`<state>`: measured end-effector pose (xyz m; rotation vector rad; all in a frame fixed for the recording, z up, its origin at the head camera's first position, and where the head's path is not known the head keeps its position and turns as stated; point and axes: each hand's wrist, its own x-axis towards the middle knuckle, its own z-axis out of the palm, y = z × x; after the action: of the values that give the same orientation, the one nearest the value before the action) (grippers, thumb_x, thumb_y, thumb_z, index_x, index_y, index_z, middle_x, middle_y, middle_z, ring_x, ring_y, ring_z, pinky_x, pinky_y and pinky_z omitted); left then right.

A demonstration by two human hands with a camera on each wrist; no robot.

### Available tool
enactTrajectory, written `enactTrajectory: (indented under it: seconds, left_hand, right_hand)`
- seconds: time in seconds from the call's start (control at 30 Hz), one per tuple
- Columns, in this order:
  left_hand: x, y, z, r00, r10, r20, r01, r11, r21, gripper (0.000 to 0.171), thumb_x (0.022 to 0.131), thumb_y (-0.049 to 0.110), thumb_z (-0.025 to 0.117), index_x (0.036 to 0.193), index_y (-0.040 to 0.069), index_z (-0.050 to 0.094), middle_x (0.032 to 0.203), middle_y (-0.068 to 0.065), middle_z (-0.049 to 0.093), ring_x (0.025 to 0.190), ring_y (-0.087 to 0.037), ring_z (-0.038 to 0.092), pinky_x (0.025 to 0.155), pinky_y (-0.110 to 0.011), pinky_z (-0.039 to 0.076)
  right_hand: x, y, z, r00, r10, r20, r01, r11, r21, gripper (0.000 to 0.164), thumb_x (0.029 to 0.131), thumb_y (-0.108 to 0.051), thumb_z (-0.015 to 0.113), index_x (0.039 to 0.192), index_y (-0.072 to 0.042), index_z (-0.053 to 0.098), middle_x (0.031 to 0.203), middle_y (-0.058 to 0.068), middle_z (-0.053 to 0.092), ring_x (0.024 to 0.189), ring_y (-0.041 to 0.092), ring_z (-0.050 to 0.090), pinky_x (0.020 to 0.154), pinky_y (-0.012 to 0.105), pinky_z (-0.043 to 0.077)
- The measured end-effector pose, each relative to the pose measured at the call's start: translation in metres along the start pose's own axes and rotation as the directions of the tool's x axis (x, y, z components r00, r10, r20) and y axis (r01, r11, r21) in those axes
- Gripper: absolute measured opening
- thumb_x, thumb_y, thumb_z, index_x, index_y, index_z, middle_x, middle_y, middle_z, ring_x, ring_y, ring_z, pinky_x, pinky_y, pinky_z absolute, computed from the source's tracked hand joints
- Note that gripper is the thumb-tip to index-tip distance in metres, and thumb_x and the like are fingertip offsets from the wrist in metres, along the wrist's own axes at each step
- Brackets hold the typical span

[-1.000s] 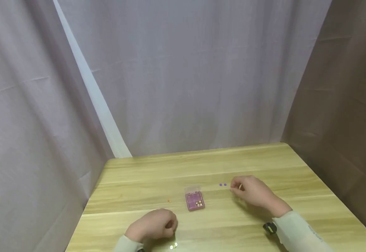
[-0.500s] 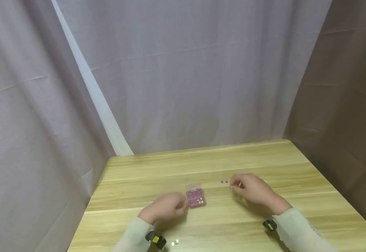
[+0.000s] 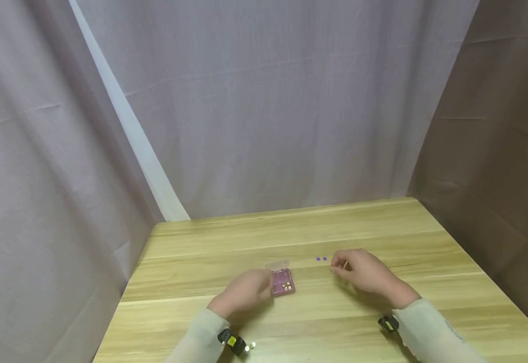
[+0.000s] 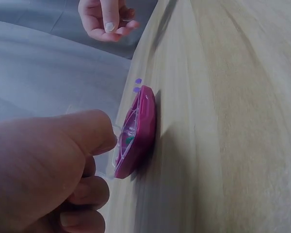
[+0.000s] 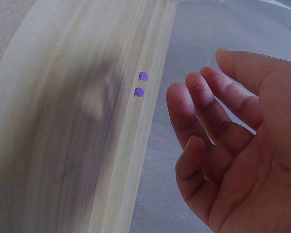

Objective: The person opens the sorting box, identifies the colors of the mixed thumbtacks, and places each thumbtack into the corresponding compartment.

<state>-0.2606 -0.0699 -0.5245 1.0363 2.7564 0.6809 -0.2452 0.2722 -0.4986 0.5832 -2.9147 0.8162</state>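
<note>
My left hand (image 3: 245, 291) is at the left side of a small pink compartment box (image 3: 284, 286), covering part of it. In the left wrist view its fingers are curled, with the thumb and index tip right at the box's rim; whether they pinch something I cannot tell. The box's clear lid (image 3: 276, 264) stands open at the back. Several small gold-and-white pieces (image 3: 286, 286) lie in its near right compartment, and a bit of green (image 4: 130, 139) shows inside. My right hand (image 3: 363, 271) hovers over the table, fingers loosely bent and holding nothing, beside two small purple discs (image 5: 141, 83).
A few small shiny pale pieces (image 3: 250, 347) lie on the wooden table (image 3: 336, 322) near its front, next to the left wrist's black band (image 3: 233, 343). Grey curtains (image 3: 282, 126) enclose the table at the back and sides.
My left hand has moved forward and right from the table's front to the box, now overlapping its left side. The right hand stays about where it was.
</note>
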Motion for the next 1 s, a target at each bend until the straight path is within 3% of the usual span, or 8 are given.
enactTrajectory:
  seconds: [0.33, 0.53, 0.63, 0.7, 0.83, 0.9, 1.0]
  left_hand:
    - [0.004, -0.003, -0.006, 0.997, 0.066, -0.027, -0.065, 0.997, 0.039, 0.02, 0.098, 0.026, 0.056, 0.079, 0.027, 0.052, 0.065, 0.01, 0.052, 0.056, -0.005, 0.048, 0.056, -0.023, 0.048]
    - [-0.013, -0.005, -0.009, 0.998, 0.059, -0.012, -0.059, 0.998, -0.011, 0.028, 0.101, 0.034, 0.051, 0.074, 0.026, 0.051, 0.059, 0.009, 0.047, 0.051, -0.007, 0.047, 0.056, -0.025, 0.048]
    - [-0.023, -0.005, -0.009, 0.995, 0.097, -0.009, -0.098, 0.995, -0.014, 0.022, 0.098, 0.03, 0.056, 0.076, 0.026, 0.054, 0.059, 0.011, 0.047, 0.052, -0.004, 0.046, 0.057, -0.024, 0.049]
    - [-0.03, -0.005, -0.01, 0.99, 0.139, -0.004, -0.139, 0.99, -0.019, 0.016, 0.094, 0.026, 0.061, 0.079, 0.026, 0.057, 0.061, 0.014, 0.049, 0.055, -0.002, 0.047, 0.064, -0.026, 0.054]
    - [-0.051, -0.003, -0.011, 0.974, 0.211, 0.078, -0.203, 0.975, -0.091, 0.005, 0.089, 0.028, 0.069, 0.089, 0.027, 0.064, 0.066, 0.017, 0.055, 0.059, 0.003, 0.049, 0.061, -0.022, 0.054]
    - [-0.062, 0.0, -0.01, 0.963, 0.228, 0.146, -0.209, 0.968, -0.136, 0.012, 0.086, 0.032, 0.073, 0.095, 0.026, 0.067, 0.068, 0.017, 0.057, 0.059, 0.004, 0.05, 0.053, -0.017, 0.05]
    - [-0.074, 0.004, -0.009, 0.954, 0.223, 0.203, -0.201, 0.972, -0.122, 0.017, 0.082, 0.033, 0.077, 0.095, 0.028, 0.068, 0.068, 0.016, 0.058, 0.061, 0.006, 0.049, 0.053, -0.015, 0.047]
  right_hand:
    - [0.002, 0.003, -0.007, 1.0, 0.01, -0.002, -0.01, 1.0, 0.004, 0.007, 0.092, -0.03, 0.067, 0.088, -0.025, 0.069, 0.077, -0.008, 0.069, 0.059, 0.006, 0.055, 0.058, 0.032, 0.051]
    - [-0.001, 0.006, -0.009, 1.0, 0.02, 0.0, -0.02, 1.0, 0.008, 0.01, 0.092, -0.033, 0.067, 0.089, -0.024, 0.069, 0.078, -0.009, 0.068, 0.062, 0.005, 0.056, 0.061, 0.032, 0.052]
    - [-0.002, 0.006, -0.01, 1.0, 0.023, -0.004, -0.023, 1.0, 0.002, 0.012, 0.091, -0.036, 0.067, 0.088, -0.024, 0.068, 0.076, -0.013, 0.067, 0.062, 0.004, 0.056, 0.061, 0.032, 0.052]
    - [-0.003, 0.006, -0.009, 1.0, 0.022, -0.006, -0.022, 1.0, 0.006, 0.015, 0.091, -0.036, 0.067, 0.089, -0.022, 0.069, 0.076, -0.014, 0.066, 0.061, 0.004, 0.055, 0.061, 0.031, 0.052]
    - [-0.005, 0.006, -0.008, 1.0, 0.013, 0.004, -0.013, 1.0, 0.024, 0.014, 0.092, -0.034, 0.067, 0.09, -0.02, 0.069, 0.076, -0.012, 0.066, 0.063, 0.004, 0.056, 0.062, 0.032, 0.053]
    - [-0.006, 0.007, -0.007, 1.0, 0.009, 0.004, -0.009, 1.0, 0.02, 0.011, 0.091, -0.032, 0.067, 0.089, -0.022, 0.069, 0.076, -0.013, 0.066, 0.064, 0.003, 0.056, 0.063, 0.032, 0.053]
    - [-0.007, 0.008, -0.004, 1.0, 0.001, -0.009, -0.001, 1.0, 0.006, 0.01, 0.091, -0.033, 0.067, 0.088, -0.024, 0.069, 0.076, -0.015, 0.065, 0.065, 0.002, 0.056, 0.064, 0.031, 0.053]
